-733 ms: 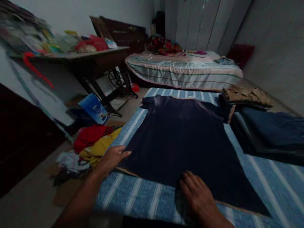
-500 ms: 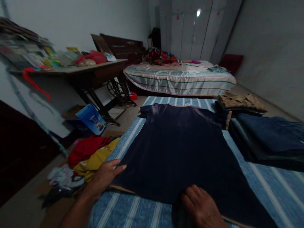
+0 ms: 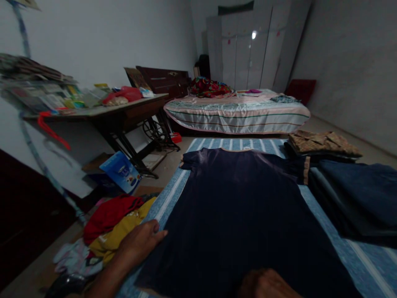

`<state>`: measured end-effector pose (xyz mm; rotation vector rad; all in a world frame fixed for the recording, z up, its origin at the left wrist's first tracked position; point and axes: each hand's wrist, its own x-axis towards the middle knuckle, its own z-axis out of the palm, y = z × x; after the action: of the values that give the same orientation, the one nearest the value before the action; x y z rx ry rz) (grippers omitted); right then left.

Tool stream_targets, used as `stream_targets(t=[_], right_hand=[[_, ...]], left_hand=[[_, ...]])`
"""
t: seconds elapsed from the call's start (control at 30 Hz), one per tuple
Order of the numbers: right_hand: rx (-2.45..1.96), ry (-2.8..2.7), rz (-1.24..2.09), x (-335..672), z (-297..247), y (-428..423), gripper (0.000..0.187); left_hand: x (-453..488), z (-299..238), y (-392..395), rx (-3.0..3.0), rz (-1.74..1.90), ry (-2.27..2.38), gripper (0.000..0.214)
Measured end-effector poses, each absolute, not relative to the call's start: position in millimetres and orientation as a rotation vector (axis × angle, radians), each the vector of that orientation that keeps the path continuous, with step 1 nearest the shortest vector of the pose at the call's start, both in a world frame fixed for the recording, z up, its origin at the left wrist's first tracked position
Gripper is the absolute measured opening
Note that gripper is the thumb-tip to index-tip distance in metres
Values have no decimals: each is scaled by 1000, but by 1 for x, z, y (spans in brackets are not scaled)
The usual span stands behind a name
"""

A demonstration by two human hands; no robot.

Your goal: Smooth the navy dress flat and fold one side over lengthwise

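Note:
A dark navy short-sleeved shirt (image 3: 245,207) with tan trim at the neck, sleeves and hem lies spread flat, neckline away from me. My left hand (image 3: 142,242) is at its left edge near the hem; the thumb is stretched out onto the cloth, apart from the bent index finger, and the other fingers are mostly hidden. At the bottom of the view, my right hand (image 3: 268,283) rests low over the shirt's middle. Only its dark, blurred back and knuckles show; its fingertips are hidden.
Beneath the shirt is a blue striped sheet (image 3: 173,194). Folded jeans (image 3: 359,186) and a tan patterned folded garment (image 3: 322,142) are stacked on the right. Red and yellow clothes (image 3: 114,219) lie heaped on the left. Beyond stand a sewing-machine table (image 3: 133,105) and a bed (image 3: 235,116).
The whole view has tilted up, so the scene sits lower. My right hand has dropped partly out of the picture. My left hand stays by the shirt's left edge, its index finger more bent.

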<state>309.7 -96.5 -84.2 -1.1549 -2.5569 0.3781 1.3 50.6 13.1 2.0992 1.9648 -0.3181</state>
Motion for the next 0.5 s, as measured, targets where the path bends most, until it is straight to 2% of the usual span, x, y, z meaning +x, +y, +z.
stream_targets(t=[0.17,0.33,0.5], right_hand=[[-1311,-2598,377,321,-20,-53,2],[-1452,-2403,383,327,-17,-25,12],[-1353,-2395,265,328,-62,-19,41]], left_hand=[[51,12,122,2163,-263,2141,31],[98,-6,179,2164,-95,2247,31],[106,-20,192,2149,-55,2302,29]])
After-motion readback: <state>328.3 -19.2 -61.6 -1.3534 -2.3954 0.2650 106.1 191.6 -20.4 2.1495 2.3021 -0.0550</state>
